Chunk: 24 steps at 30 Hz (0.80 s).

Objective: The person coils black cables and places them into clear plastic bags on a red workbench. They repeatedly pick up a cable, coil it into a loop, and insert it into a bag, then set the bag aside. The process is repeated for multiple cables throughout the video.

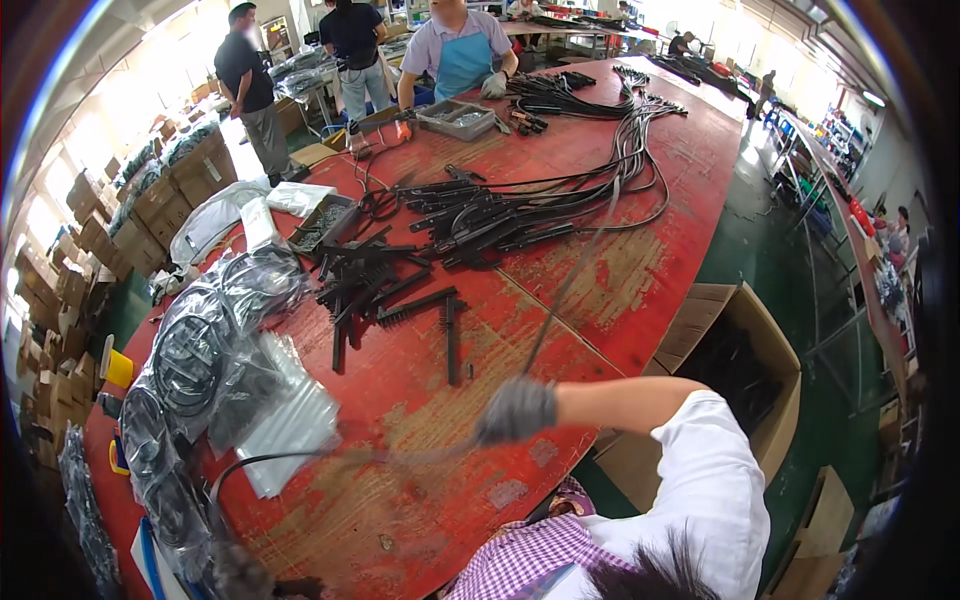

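My right hand (515,410), in a dark grey glove, is closed round a black cable (555,318) above the red table. From this fist the cable runs up to a cable bundle (625,165) on the far side. Its other stretch, blurred, crosses left and curves down toward my left hand (240,572). That hand, in a dark glove, is smeared at the lower left edge, so its fingers cannot be made out. Black comb-like plastic strips (375,285) lie in a loose pile ahead of my right hand. Clear plastic bags (285,415) lie flat to its left.
Bagged cable coils (190,365) line the left edge of the worn red table (400,510). An open carton (780,385) with dark parts stands off its right edge. A grey bin (455,120) and a co-worker in a blue apron (465,62) are at the far side.
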Each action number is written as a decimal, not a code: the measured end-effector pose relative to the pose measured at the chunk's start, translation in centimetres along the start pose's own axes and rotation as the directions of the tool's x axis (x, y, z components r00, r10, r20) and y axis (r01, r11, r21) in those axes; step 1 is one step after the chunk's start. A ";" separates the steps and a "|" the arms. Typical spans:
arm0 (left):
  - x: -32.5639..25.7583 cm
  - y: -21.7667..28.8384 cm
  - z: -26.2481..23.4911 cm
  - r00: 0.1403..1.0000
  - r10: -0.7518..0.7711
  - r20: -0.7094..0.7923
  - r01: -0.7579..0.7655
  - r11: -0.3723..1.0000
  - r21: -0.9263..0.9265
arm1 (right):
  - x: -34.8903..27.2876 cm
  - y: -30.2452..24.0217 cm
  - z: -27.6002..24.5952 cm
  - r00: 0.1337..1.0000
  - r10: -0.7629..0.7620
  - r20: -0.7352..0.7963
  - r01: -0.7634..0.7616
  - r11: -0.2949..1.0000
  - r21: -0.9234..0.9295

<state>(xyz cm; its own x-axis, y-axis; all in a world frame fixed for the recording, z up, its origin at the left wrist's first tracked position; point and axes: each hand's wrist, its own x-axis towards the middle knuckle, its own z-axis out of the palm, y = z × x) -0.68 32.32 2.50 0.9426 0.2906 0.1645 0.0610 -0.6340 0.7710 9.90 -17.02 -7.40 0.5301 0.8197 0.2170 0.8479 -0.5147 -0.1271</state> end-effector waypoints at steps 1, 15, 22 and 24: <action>-0.4 2.1 1.8 0.981 -0.109 0.159 0.119 0.991 -0.055 | 2.1 -3.3 0.1 0.990 -0.082 -0.116 0.114 0.946 0.304; 1.6 10.6 9.4 0.811 0.182 0.557 -0.052 0.969 -0.242 | 5.1 4.4 -1.1 0.957 0.277 -0.082 -0.271 0.959 0.083; 1.4 7.0 7.2 0.784 -0.254 0.566 0.580 0.626 -0.522 | 0.5 4.6 -0.2 0.996 0.085 0.009 -0.085 0.992 0.094; 1.1 6.8 6.3 0.787 -0.252 0.564 0.599 0.534 -0.597 | 3.7 -2.0 0.9 0.993 -0.118 -0.019 0.118 0.993 -0.006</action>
<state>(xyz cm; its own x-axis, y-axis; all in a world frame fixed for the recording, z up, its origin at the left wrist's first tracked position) 2.78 23.85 4.02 0.9112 -0.0154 -0.4117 0.4009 0.2634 0.8774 10.19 -12.74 -7.24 0.4263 0.8698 0.2485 0.9043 -0.4162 -0.0947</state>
